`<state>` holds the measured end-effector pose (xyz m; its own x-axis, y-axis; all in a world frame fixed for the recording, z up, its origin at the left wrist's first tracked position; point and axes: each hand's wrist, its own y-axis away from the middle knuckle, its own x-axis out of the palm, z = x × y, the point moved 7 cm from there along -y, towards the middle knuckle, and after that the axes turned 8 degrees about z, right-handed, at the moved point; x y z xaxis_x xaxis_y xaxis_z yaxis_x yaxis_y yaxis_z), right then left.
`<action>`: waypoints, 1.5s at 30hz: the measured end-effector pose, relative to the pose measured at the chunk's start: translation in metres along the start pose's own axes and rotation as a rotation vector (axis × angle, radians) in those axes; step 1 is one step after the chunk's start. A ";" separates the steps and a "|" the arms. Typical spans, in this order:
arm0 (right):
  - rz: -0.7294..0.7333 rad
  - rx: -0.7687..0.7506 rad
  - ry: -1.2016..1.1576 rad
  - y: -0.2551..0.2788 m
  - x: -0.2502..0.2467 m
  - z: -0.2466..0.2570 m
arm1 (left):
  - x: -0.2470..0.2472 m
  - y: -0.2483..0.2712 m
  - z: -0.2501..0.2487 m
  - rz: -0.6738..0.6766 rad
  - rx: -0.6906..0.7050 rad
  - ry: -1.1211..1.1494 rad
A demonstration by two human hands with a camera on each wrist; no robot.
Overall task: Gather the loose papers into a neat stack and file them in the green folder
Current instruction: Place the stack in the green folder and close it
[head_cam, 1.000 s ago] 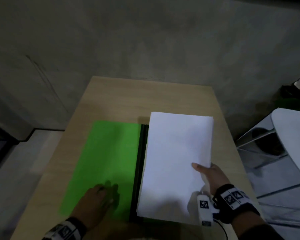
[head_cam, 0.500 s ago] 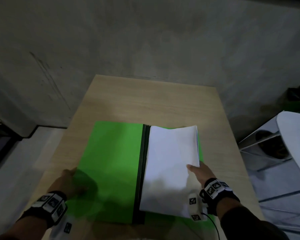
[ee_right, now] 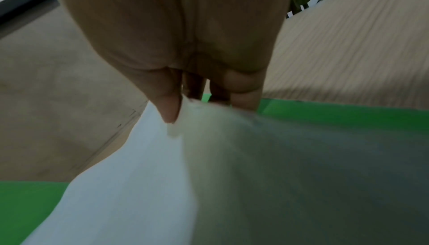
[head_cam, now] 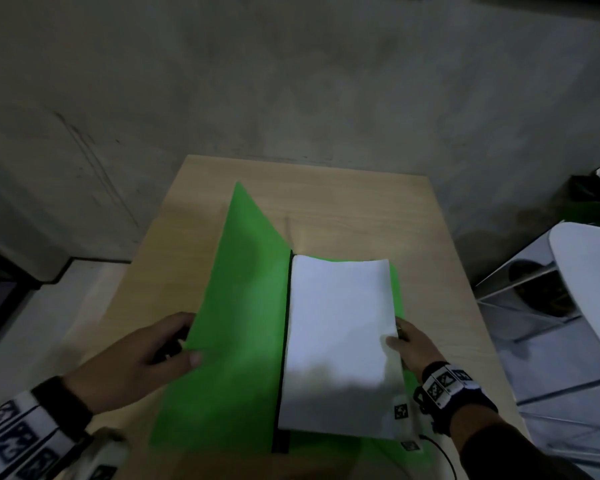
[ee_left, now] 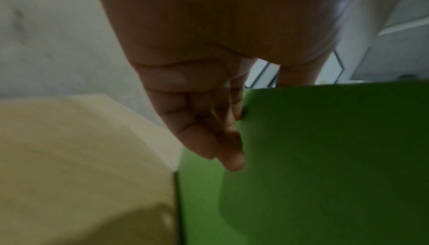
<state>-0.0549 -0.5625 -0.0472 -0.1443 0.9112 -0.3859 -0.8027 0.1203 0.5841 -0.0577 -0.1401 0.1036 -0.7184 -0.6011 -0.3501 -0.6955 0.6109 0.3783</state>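
Our left hand [head_cam: 142,355] pinches the raised cover of the thin green card folder [head_cam: 236,327]; its spine runs 6 to 12 o'clock. Our right hand [head_cam: 413,344] pinches the white paper stack [head_cam: 340,341].

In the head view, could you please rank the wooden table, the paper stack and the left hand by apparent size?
1. wooden table, largest
2. paper stack
3. left hand, smallest, though nearer the camera, so enlarged

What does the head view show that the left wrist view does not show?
Only the head view shows the paper stack, the right hand gripping its edge, and the folder's black spine. Only the left wrist view shows the fingers behind the lifted cover. Both show the left hand holding the green folder cover, raised off the wooden table.
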 end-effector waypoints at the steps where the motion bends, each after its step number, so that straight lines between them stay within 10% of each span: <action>1: 0.014 -0.015 0.019 -0.001 0.002 0.002 | 0.011 -0.007 -0.017 0.014 0.072 0.035; 7: 0.008 0.040 0.045 -0.004 0.004 -0.017 | 0.076 -0.066 -0.079 0.051 0.189 0.068; 16: 0.135 0.136 -0.286 0.067 -0.025 -0.035 | 0.131 -0.139 0.056 0.033 -0.315 -0.231; 27: -0.096 0.232 0.333 0.065 0.013 -0.058 | 0.139 -0.131 0.097 0.046 -0.470 0.089; 38: -0.107 0.262 -0.118 0.048 0.027 -0.060 | 0.108 -0.129 0.124 -0.028 -0.446 0.105; 45: -0.240 0.122 -0.304 0.008 0.017 0.037 | 0.014 -0.165 0.111 -0.191 -0.366 0.168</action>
<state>-0.0422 -0.5318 -0.0227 0.2314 0.9241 -0.3041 -0.7157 0.3734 0.5902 0.0457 -0.1925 -0.0591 -0.5439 -0.7797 -0.3103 -0.7432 0.2758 0.6096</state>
